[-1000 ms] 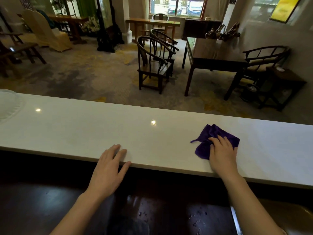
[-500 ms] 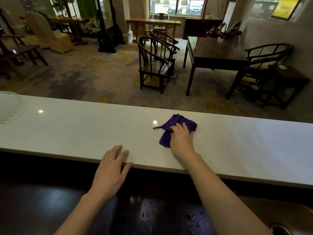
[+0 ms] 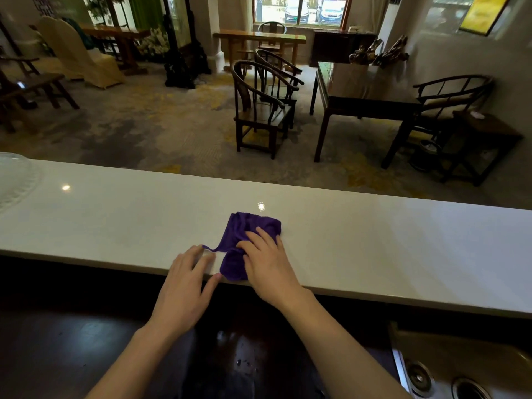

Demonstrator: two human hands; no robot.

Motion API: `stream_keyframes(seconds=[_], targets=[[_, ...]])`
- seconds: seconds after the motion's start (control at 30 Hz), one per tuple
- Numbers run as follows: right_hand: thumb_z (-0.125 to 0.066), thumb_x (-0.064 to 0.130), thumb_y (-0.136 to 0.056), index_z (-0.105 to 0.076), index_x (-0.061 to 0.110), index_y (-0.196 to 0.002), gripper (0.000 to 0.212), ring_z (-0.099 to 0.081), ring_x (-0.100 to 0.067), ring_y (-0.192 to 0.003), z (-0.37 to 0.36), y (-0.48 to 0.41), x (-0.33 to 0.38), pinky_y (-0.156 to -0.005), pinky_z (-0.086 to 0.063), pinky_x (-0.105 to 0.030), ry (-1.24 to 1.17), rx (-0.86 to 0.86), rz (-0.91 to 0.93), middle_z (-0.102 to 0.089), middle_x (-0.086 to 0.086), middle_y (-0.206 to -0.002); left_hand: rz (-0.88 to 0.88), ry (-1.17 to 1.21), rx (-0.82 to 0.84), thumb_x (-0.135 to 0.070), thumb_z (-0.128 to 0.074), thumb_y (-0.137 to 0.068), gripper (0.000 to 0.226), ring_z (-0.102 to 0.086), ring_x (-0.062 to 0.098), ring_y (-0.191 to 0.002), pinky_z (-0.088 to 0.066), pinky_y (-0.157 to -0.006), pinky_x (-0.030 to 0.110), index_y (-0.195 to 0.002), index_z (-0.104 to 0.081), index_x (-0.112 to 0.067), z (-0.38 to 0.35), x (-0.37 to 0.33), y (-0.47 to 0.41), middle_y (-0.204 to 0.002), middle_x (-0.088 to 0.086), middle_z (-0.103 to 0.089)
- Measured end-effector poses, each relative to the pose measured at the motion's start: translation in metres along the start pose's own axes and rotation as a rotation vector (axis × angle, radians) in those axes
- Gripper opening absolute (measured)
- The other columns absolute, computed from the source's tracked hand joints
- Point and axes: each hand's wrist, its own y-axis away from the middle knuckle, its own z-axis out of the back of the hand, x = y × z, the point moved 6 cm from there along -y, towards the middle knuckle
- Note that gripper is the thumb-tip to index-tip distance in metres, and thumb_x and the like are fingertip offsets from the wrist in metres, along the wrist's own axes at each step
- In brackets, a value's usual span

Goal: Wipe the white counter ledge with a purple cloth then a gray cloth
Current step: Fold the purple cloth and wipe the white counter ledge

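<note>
A long white counter ledge point(image 3: 374, 240) runs across the head view. A crumpled purple cloth point(image 3: 244, 230) lies on it near the front edge, at the middle. My right hand point(image 3: 266, 263) presses flat on the cloth's near right part, fingers spread over the fabric. My left hand point(image 3: 187, 280) rests on the ledge's front edge just left of the cloth, fingers apart, fingertips beside a thin trailing corner of the cloth. No gray cloth is in view.
A clear glass dish point(image 3: 14, 180) sits on the ledge at far left. Below the ledge lies a dark wet worktop point(image 3: 72, 349) with a metal sink point(image 3: 460, 375) at lower right. Beyond the ledge are wooden chairs point(image 3: 259, 110) and a dark table point(image 3: 362, 93).
My right hand has slid the purple cloth leftward along the ledge and toward the front edge, ending beside my left hand. The left hand has stayed on the edge.
</note>
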Motion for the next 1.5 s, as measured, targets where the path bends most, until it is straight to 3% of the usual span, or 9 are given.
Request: stream_keyframes(seconds=[0.27,0.47,0.73,0.87,0.97,1.17,1.3,1.43,1.5], targets=[[-0.047,0.019,-0.103,-0.056,0.021,-0.135,0.033,-0.03,-0.024,-0.148,0.032,0.037,-0.046,-0.124,-0.015,-0.049,0.077,-0.037,-0.058,-0.048,-0.002,-0.151,0.033,0.006,0.028,-0.04,-0.058,-0.094,0.047,-0.038,0.027,-0.139,-0.031,-0.116,0.045,-0.133,-0.056,-0.013,0.001,0.001,0.0,-0.148,0.01,-0.045],[-0.052,0.017,-0.101,-0.06,0.016,-0.133,0.033,-0.038,-0.028,-0.144,0.062,0.07,-0.09,-0.121,-0.025,-0.052,0.161,-0.103,-0.163,-0.054,-0.007,-0.147,0.039,-0.002,0.03,-0.04,-0.057,-0.094,0.049,-0.037,0.028,-0.14,-0.031,-0.117,0.044,-0.134,-0.056,-0.013,0.001,0.0,0.001,-0.149,0.011,-0.045],[-0.046,0.03,-0.104,-0.053,0.021,-0.138,0.036,-0.027,-0.022,-0.15,0.082,0.098,-0.117,-0.123,-0.021,-0.049,0.169,-0.096,-0.273,-0.046,-0.005,-0.155,0.042,-0.006,0.041,-0.04,-0.056,-0.094,0.05,-0.038,0.029,-0.14,-0.031,-0.117,0.044,-0.135,-0.055,-0.013,0.003,-0.002,0.002,-0.149,0.012,-0.044],[-0.049,0.074,-0.086,-0.043,0.027,-0.145,0.076,-0.016,-0.023,-0.153,0.083,0.102,-0.113,-0.125,-0.014,-0.05,0.191,0.021,-0.266,-0.033,0.0,-0.161,0.044,-0.009,0.047,-0.039,-0.057,-0.094,0.049,-0.037,0.029,-0.14,-0.028,-0.118,0.046,-0.135,-0.055,-0.012,0.003,-0.003,0.002,-0.149,0.013,-0.044],[-0.062,0.076,-0.074,-0.033,0.028,-0.152,0.096,-0.011,-0.025,-0.154,0.081,0.103,-0.112,-0.125,-0.01,-0.05,0.255,0.125,-0.246,-0.023,-0.001,-0.165,0.048,-0.013,0.052,-0.04,-0.056,-0.095,0.05,-0.037,0.03,-0.14,-0.029,-0.118,0.046,-0.136,-0.054,-0.012,0.003,-0.003,0.001,-0.15,0.013,-0.044],[-0.075,0.034,-0.085,-0.048,0.026,-0.144,0.064,-0.033,-0.027,-0.144,0.088,0.106,-0.099,-0.119,-0.025,-0.043,0.269,0.041,-0.183,-0.043,-0.002,-0.155,0.051,-0.008,0.065,-0.039,-0.054,-0.095,0.048,-0.035,0.03,-0.141,-0.027,-0.118,0.044,-0.136,-0.052,-0.014,0.003,-0.006,0.001,-0.151,0.012,-0.041],[-0.067,0.009,-0.088,-0.067,0.024,-0.124,0.039,-0.056,-0.023,-0.121,0.103,0.108,-0.091,-0.102,-0.042,-0.035,0.117,-0.076,-0.191,-0.067,0.002,-0.129,0.068,-0.011,0.096,-0.038,-0.054,-0.095,0.048,-0.033,0.03,-0.142,-0.026,-0.119,0.044,-0.137,-0.051,-0.014,0.004,-0.008,0.001,-0.153,0.012,-0.04],[-0.058,0.017,-0.099,-0.069,0.031,-0.106,0.019,-0.064,-0.002,-0.091,0.129,0.102,-0.085,-0.078,-0.047,-0.016,-0.191,-0.181,-0.315,-0.073,0.014,-0.099,0.12,0.086,0.014,-0.027,-0.061,-0.092,0.041,-0.042,0.03,-0.136,-0.028,-0.117,0.048,-0.13,-0.058,-0.01,0.009,-0.019,0.003,-0.146,0.013,-0.048],[-0.057,0.02,-0.1,-0.068,0.033,-0.1,0.018,-0.065,0.0,-0.087,0.137,0.1,-0.079,-0.074,-0.048,-0.013,-0.36,-0.2,-0.356,-0.072,0.015,-0.091,0.115,0.222,-0.072,-0.02,-0.064,-0.09,0.035,-0.051,0.026,-0.128,-0.037,-0.111,0.041,-0.123,-0.062,-0.009,0.013,-0.034,0.004,-0.138,0.009,-0.056]])
